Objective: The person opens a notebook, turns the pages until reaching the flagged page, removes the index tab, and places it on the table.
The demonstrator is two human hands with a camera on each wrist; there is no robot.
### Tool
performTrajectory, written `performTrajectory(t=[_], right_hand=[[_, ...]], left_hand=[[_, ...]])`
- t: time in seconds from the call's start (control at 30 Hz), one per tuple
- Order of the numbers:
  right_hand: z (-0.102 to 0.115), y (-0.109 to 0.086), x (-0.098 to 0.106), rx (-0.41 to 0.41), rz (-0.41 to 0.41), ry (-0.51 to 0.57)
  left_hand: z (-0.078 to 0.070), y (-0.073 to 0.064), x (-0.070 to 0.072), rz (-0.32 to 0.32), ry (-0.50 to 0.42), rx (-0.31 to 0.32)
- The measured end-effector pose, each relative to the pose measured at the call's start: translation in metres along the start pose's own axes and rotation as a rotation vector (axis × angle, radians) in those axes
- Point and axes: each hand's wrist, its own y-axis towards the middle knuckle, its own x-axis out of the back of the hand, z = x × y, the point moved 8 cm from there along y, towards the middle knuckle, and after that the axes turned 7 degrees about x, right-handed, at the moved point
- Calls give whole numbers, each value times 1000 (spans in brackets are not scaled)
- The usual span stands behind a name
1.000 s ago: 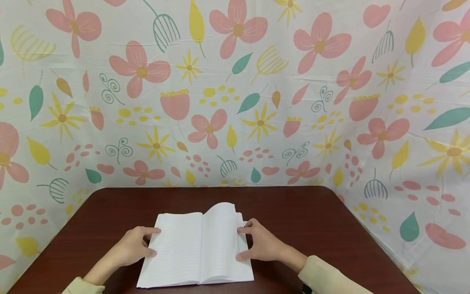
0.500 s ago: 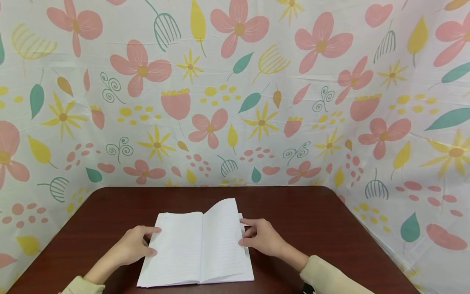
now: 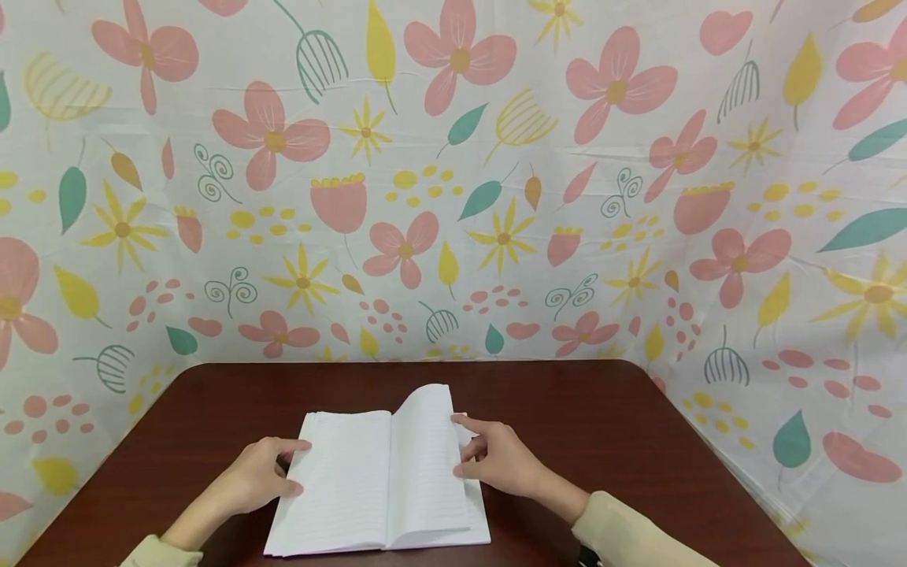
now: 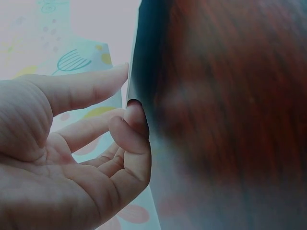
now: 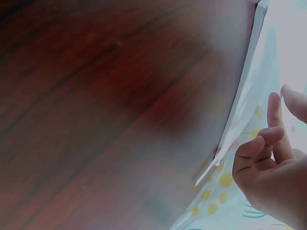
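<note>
At notebook (image 3: 340,480) sides, hands (image 3: 251,476) (image 3: 509,465) half-curled, pinching left edge, right leaf (image 3: 427,472).

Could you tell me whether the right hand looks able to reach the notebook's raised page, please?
Probably yes: the right hand is at the raised page, with nothing visible in between.

Your notebook (image 3: 343,484) lies open on the near part of the surface (image 3: 567,409), between your left hand (image 3: 248,476) and your right hand (image 3: 506,461). The left one sits at the left edge; the right one is at the outer edge of a lifted leaf (image 3: 425,472), above the right-hand pages. Behind the surface, and along both its sides, hangs the cloth (image 3: 453,189).
</note>
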Motion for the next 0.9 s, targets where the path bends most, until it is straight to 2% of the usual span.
performTrajectory(t=[0.17, 0.37, 0.63, 0.9], right_hand=[[1, 6, -5, 5, 22, 58], [3, 14, -13, -20, 34, 140], [11, 24, -26, -31, 46, 167], [18, 33, -39, -81, 62, 203]], left_hand=[[0, 0, 0, 14, 7, -21], [2, 1, 0, 4, 3, -17], [2, 1, 0, -8, 8, 0], [2, 1, 0, -6, 2, 9]])
